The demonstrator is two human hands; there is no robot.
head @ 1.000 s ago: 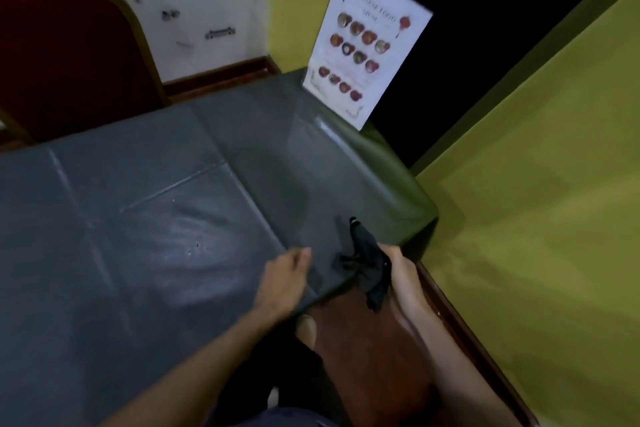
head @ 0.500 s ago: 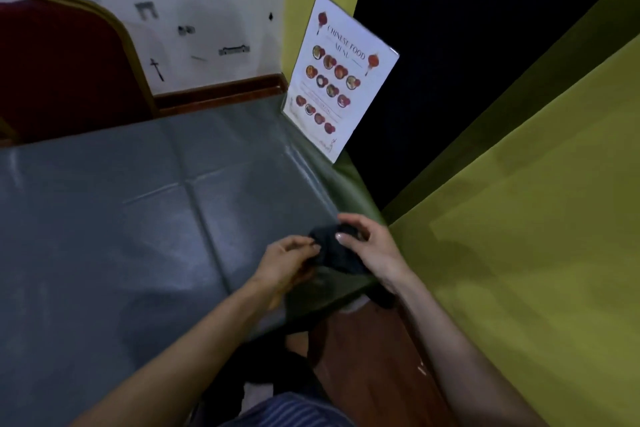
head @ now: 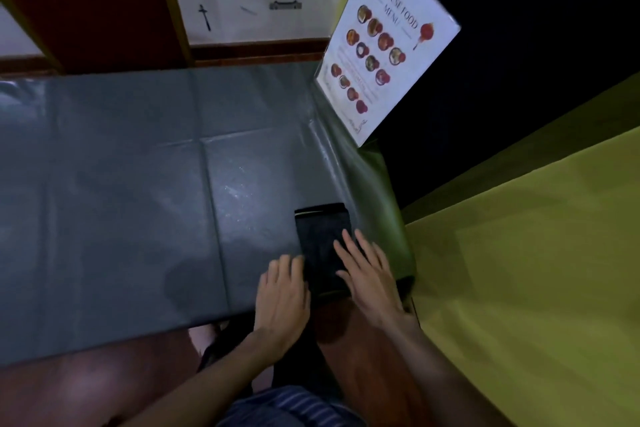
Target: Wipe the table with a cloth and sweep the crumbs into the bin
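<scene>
Reaching forward from the bottom of the view, both bare forearms end in flat, open hands at the near right corner of the grey vinyl-covered table (head: 114,184). The left hand (head: 282,298) lies palm down, fingers together, its fingertips touching the left edge of the dark folded rectangular cloth (head: 323,246). The right hand (head: 369,276) rests palm down on the cloth's right half, fingers spread — neither hand grips anything. The cloth lies flat near the table's right edge. Just beyond it, pale scattered crumbs (head: 239,192) speckle the surface. Farther right, a white laminated menu card (head: 388,45) stands tilted at the far corner — beside a red chair with gold trim (head: 86,3).
</scene>
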